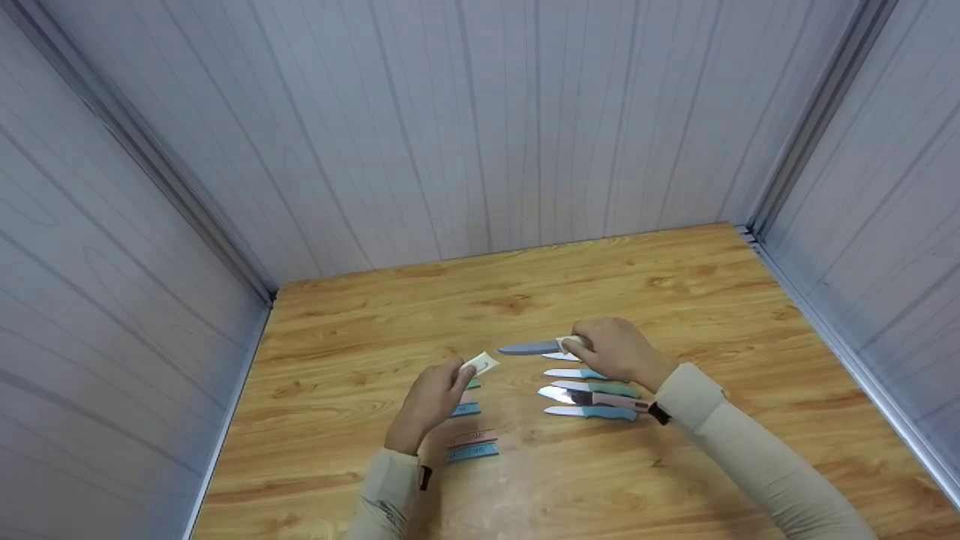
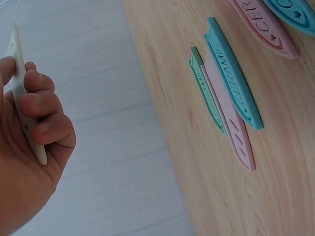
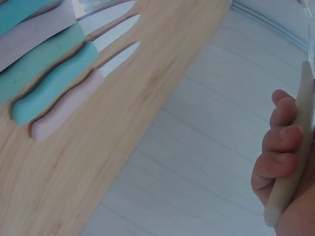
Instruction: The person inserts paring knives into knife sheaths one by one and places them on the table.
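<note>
My left hand [image 1: 426,401] grips a cream blade sheath [image 1: 480,364], its fingers curled round it in the left wrist view. In my right hand [image 1: 616,349] is a knife [image 1: 529,349] with a cream handle [image 3: 291,172]; its grey blade points left, toward the end of the sheath. A gap shows between blade tip and sheath in the head view. Both are held up above the table. Below the right hand lie several knives, among them a pink-handled one [image 3: 69,105], a teal-handled one [image 3: 59,81] and a green-handled one [image 3: 47,61], blades toward the left.
Near the left hand lie a green sheath [image 2: 206,93], a pink sheath [image 2: 229,115] and a blue sheath [image 2: 234,76]. Closer to me are another pink sheath [image 1: 474,436] and blue sheath [image 1: 474,451]. Panelled walls [image 1: 510,135] enclose the wooden table [image 1: 337,322].
</note>
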The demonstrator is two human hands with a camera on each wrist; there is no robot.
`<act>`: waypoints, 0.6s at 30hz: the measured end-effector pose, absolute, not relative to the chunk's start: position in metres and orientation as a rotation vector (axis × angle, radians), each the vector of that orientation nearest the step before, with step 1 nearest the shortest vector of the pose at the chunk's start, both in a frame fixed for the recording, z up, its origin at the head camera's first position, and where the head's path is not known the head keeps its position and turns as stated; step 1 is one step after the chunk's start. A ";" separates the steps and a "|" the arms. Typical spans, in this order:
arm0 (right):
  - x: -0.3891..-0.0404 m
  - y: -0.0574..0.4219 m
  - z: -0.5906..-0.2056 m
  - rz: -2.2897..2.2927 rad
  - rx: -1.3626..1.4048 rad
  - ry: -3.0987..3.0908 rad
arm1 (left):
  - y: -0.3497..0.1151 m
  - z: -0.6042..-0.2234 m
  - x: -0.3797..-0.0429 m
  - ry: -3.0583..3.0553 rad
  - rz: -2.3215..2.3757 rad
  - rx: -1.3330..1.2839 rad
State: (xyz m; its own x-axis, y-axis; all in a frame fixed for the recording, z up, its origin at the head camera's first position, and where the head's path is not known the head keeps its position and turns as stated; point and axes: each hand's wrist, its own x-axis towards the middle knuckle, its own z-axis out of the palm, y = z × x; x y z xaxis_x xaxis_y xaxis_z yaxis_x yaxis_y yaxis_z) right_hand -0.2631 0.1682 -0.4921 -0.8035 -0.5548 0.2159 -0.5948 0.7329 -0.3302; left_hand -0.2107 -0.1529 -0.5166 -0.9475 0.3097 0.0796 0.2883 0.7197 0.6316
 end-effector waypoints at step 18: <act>-0.261 0.168 -0.492 0.577 1.033 -2.832 | -0.150 -0.515 -0.211 2.892 1.048 0.522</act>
